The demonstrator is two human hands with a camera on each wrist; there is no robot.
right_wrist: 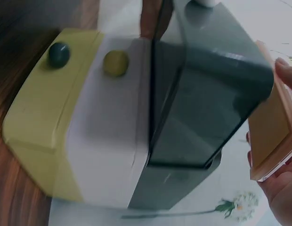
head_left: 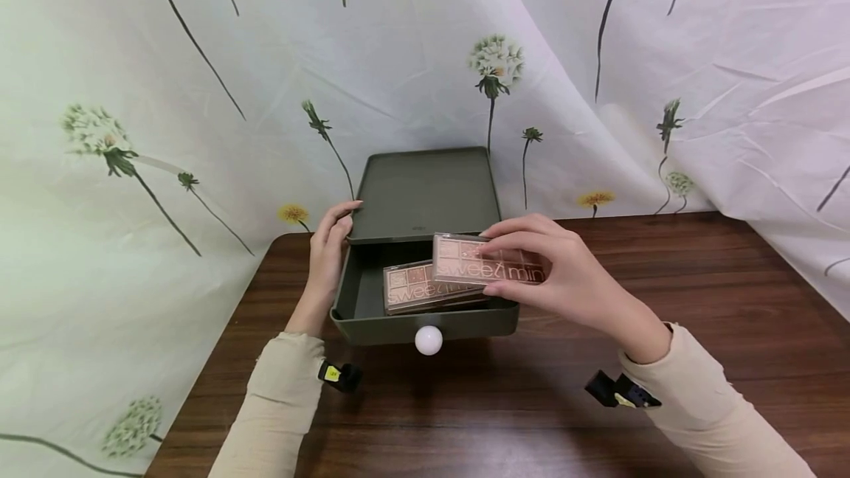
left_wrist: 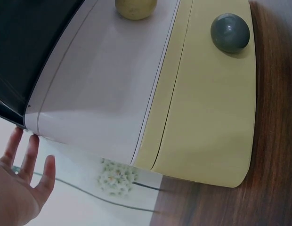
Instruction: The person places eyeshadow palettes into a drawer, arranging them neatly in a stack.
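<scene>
An eyeshadow palette (head_left: pixel 454 251) with a clear lid and "sweet min" lettering is pinched between the thumb and fingers of my right hand (head_left: pixel 567 264). It hangs above the right part of a pulled-out dark green drawer (head_left: pixel 372 330), partly covering another such palette (head_left: pixel 406 292) lying inside. From the right wrist view, the held palette's back (right_wrist: pixel 268 127) is plain and pinkish tan, beyond the drawer's side. My left hand (head_left: pixel 325 253) rests against the left side of the drawer cabinet (head_left: pixel 425 190), its fingers loosely spread in the left wrist view.
Below the green drawer are a closed white drawer (left_wrist: pixel 103 84) with a yellow knob (left_wrist: pixel 135 7) and a closed yellow drawer (left_wrist: pixel 207 113) with a green knob (left_wrist: pixel 230 33). A dark wooden table (head_left: pixel 664 293) carries the cabinet. Behind hangs a flower-patterned cloth (head_left: pixel 412 57).
</scene>
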